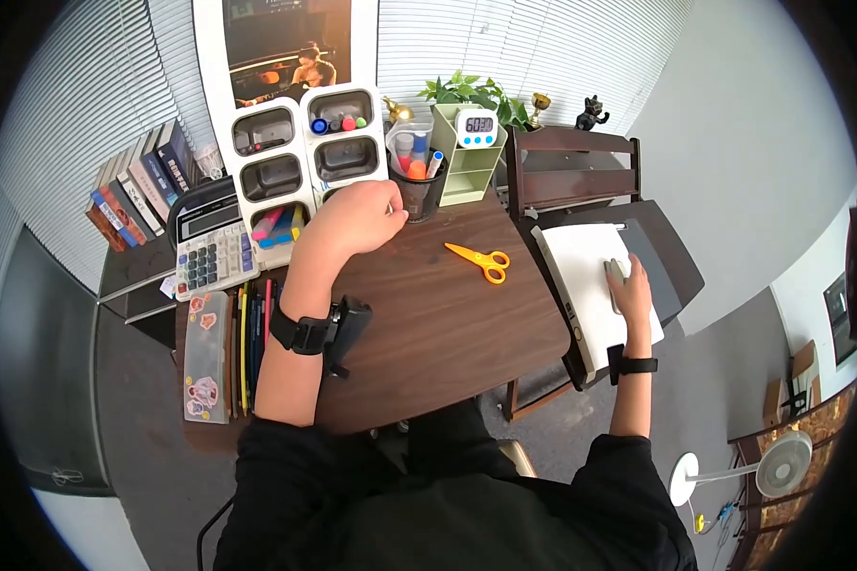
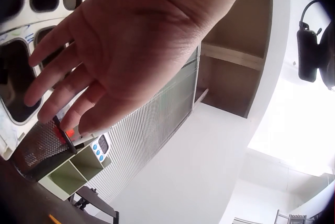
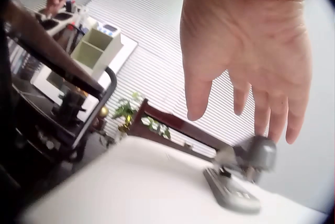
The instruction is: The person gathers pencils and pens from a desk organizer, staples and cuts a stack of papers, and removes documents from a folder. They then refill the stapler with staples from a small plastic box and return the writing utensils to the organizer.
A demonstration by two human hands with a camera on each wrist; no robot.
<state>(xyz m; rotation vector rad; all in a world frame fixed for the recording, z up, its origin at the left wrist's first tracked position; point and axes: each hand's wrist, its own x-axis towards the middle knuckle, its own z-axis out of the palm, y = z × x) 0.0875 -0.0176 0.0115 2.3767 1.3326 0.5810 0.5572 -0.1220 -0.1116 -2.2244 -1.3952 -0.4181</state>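
Note:
My left hand [image 1: 362,217] hovers over the front of the white organizer [image 1: 274,178], beside the black mesh pen cup [image 1: 419,202]. In the left wrist view its fingers [image 2: 68,85] are extended and spread, holding nothing. My right hand [image 1: 635,297] is over the white ring binder [image 1: 581,249] on the chair at the right. Below its fingertips is a grey stapler [image 3: 233,192], its upper part raised and blurred in the right wrist view. The right fingers [image 3: 261,111] reach down nearly straight to the stapler's top, with the thumb apart from it.
Yellow scissors [image 1: 486,259] lie on the brown table [image 1: 419,324]. A green holder [image 1: 467,176] with a white timer [image 1: 476,127] stands at the back. On the left are a calculator [image 1: 214,262], a pencil case [image 1: 206,357], several pencils [image 1: 243,343] and upright books [image 1: 143,186].

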